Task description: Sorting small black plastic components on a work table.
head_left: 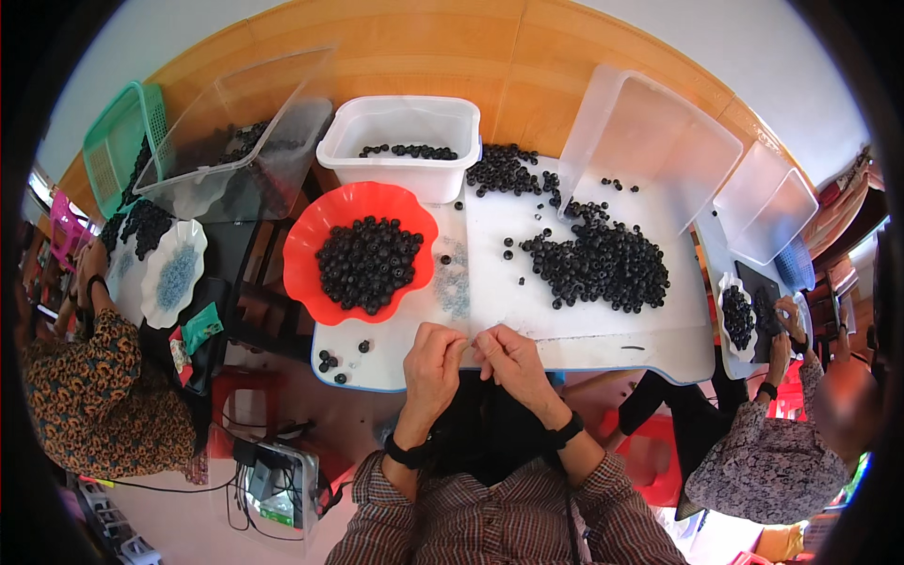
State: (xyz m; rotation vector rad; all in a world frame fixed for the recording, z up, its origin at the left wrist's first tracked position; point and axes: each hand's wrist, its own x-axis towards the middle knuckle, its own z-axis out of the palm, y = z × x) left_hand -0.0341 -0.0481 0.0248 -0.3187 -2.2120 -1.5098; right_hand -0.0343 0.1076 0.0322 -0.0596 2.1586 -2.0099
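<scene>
My left hand (433,372) and my right hand (513,370) are close together over the front edge of the white table (584,354). Thumb and fingers are pinched on both; whatever they hold is too small to name. Ahead and to the left, a red scalloped bowl (299,247) contains many black, round, bead-like pieces (369,266). A wide heap of similar black pieces (603,262) lies to the right of the bowl. Tiny clear bits (453,287) are scattered between bowl and heap. Several loose black pieces (340,378) rest at the table's front left corner.
Behind the bowl stands a white tub (400,172) with black pieces inside. A clear plastic box (650,141) leans at the back right. Co-workers sit at the left (113,395) and right (777,461). A clear box with cables (282,490) is on the lower left.
</scene>
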